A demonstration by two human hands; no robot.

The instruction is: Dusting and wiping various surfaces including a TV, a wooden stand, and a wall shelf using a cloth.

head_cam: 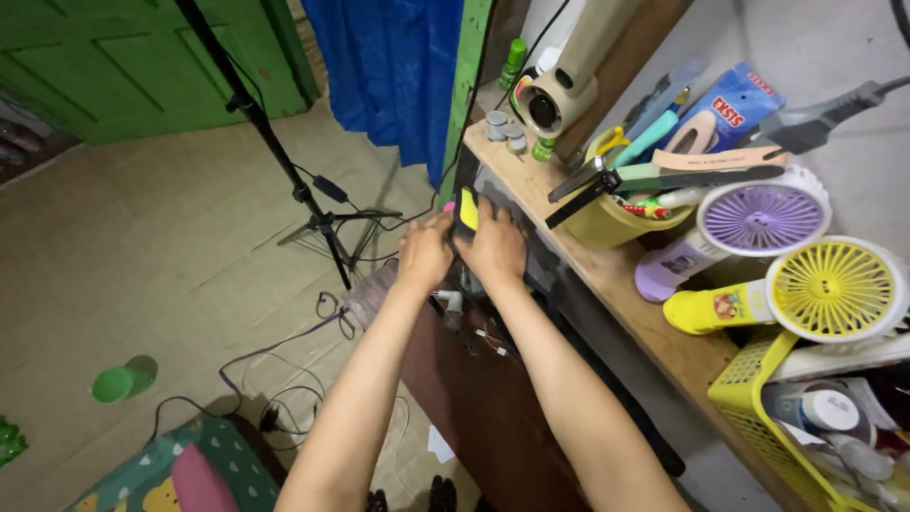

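Note:
Both my arms reach forward over a dark brown surface (pixel 474 408). My left hand (pixel 424 252) and my right hand (pixel 495 245) are side by side, gripping a dark flat object with a yellow patch (pixel 468 209) at the end of a grey slab (pixel 517 204) below the wooden shelf (pixel 607 275). My fingers curl over the object's top edge, so most of it is hidden. A small white part (pixel 451 301) sits just under my left wrist.
The shelf carries a yellow cup of tools (pixel 626 204), a purple hand fan (pixel 749 220), a yellow hand fan (pixel 825 289), a beige device (pixel 555 95) and a yellow basket (pixel 787 417). A black tripod (pixel 313 204), cables (pixel 284 379) and a green lid (pixel 114 384) lie on the floor.

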